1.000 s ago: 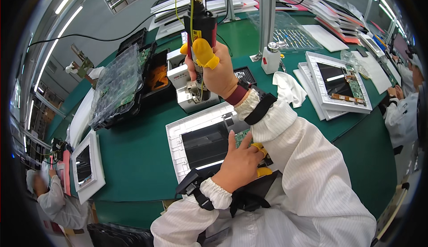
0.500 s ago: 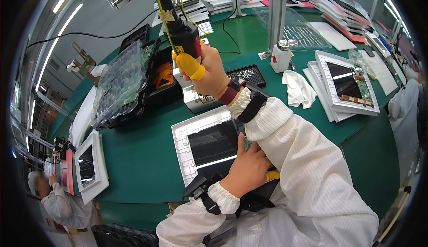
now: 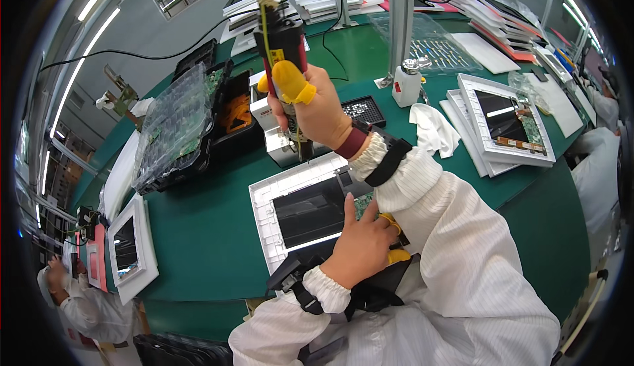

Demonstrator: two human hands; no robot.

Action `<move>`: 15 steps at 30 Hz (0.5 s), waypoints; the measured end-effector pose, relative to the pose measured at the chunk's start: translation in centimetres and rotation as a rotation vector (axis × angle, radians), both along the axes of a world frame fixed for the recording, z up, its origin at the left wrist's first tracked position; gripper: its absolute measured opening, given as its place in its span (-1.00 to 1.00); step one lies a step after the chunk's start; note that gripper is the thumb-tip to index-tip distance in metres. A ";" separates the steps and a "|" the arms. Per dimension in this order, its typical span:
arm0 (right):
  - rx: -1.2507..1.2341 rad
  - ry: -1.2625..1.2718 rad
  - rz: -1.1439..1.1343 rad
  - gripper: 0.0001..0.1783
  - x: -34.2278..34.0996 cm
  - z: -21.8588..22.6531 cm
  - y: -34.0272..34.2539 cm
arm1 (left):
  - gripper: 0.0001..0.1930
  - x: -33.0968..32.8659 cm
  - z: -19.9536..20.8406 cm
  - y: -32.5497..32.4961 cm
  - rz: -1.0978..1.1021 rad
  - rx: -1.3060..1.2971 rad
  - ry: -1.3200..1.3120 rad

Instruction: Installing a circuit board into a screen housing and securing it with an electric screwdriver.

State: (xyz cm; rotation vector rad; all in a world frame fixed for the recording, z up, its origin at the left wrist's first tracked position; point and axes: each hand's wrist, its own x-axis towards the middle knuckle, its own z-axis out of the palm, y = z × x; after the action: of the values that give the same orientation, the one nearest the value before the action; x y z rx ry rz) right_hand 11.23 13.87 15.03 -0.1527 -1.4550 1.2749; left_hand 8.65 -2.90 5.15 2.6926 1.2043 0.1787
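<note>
My right hand, with yellow finger cots, is closed around a black electric screwdriver hung on a cable. The screwdriver stands nearly upright, its lower end just beyond the far edge of a white display frame. Inside the frame are a dark screen panel and a green circuit board. My left hand rests on the board's near side with fingers spread, covering part of it; it also wears yellow finger cots. Beside the screwdriver tip sits a small white-and-metal box.
Left is a black case with a clear plastic tray of boards. A pump bottle, a white cloth and stacked display frames lie right. A metal post rises behind. Another person sits far left.
My right hand has come down with the screwdriver, and its lower end now shows beside the small box. My left hand's fingers have spread farther apart on the board.
</note>
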 end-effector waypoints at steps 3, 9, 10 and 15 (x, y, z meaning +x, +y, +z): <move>0.005 -0.008 -0.022 -0.71 2.8 0.9 -1.8 | -0.63 -0.1 -0.1 -0.1 -0.022 0.067 -0.096; 0.036 -0.014 -0.161 -0.83 9.2 1.7 -6.7 | -0.56 -0.8 0.5 0.1 -0.035 0.074 -0.128; 0.031 -0.034 -0.201 -0.83 10.4 1.6 -7.9 | -0.55 -1.0 0.5 0.1 -0.032 0.079 -0.116; -0.202 0.124 -0.203 -0.57 15.3 -1.2 -13.7 | -0.54 -1.0 1.6 0.1 -0.020 -0.008 -0.188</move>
State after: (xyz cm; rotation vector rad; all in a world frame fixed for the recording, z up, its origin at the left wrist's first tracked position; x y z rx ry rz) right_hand 26.54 0.18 13.81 -0.3414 -1.1731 1.2395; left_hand 7.68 -2.78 6.77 2.6115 1.1189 0.4129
